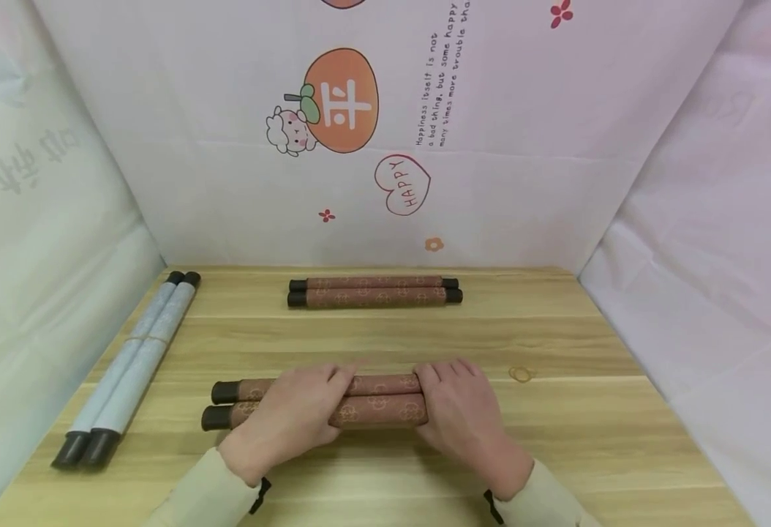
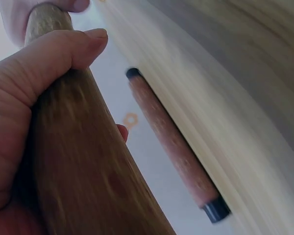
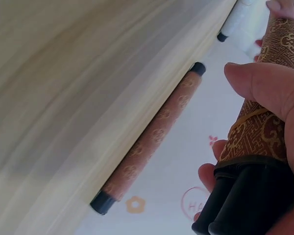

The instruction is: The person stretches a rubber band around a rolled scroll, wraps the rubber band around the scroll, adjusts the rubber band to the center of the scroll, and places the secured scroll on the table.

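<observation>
At the frame's lower middle, our left hand (image 1: 298, 408) and right hand (image 1: 463, 410) curl around two brown rolls (image 1: 377, 411), gripping them side by side.

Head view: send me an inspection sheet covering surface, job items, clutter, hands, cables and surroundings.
Surface: pale wood-grain tabletop.
Job items: front pair of gold-patterned brown rolls with black ends, held side by side.
Clutter: matching brown rolls at the back; pale blue-grey rolls with black ends, banded together, at left; thin tan loop at right.
Hands: left hand and right hand both grip the front pair.
Cables: nothing seen.
Surroundings: white printed sheet behind; pale creased sheets on both sides.
</observation>
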A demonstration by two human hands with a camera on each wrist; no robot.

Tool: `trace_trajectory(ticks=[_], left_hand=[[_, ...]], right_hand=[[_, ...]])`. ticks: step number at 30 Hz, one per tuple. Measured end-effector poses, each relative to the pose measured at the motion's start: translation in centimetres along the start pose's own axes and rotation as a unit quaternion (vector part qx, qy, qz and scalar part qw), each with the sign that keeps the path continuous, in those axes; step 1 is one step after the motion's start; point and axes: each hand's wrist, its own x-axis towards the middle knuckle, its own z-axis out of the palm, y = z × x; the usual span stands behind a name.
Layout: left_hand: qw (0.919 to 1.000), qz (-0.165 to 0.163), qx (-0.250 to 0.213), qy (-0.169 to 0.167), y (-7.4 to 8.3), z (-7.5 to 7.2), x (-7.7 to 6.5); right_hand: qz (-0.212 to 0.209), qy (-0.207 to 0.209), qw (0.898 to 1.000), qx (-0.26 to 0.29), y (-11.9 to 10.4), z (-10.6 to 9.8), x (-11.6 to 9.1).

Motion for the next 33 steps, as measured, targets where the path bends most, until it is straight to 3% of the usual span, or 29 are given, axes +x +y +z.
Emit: trace_trajectory(ticks=[4, 9, 14, 23, 33], left_hand=[[0.9996, -0.027, 0.006, 0.002, -1.4, 0.3, -1.0], [0.9981, -0.043, 0.016, 0.041, -2.6, 0.6, -2.0], [0.9961, -0.031, 0.013, 0.081, -2.9, 1.0, -2.4], [0.9919, -0.001, 0.021, 0.125, -3.0, 1.4, -2.6], [0.99, 0.003, 0.032, 0.137, -3.4, 1.2, -2.6]], right_hand=[[0.01, -0.027, 1.0, 0.0, 1.1, 0.3, -0.3], [0.015, -0.045, 0.999, 0.004, 1.8, 0.5, -0.4], [0.013, -0.051, 0.999, 0.011, 2.0, 0.7, -0.3], [0.01, -0.073, 0.997, 0.024, 2.2, 0.8, -0.3], [0.021, -0.107, 0.994, 0.029, 2.7, 0.1, -0.4]])
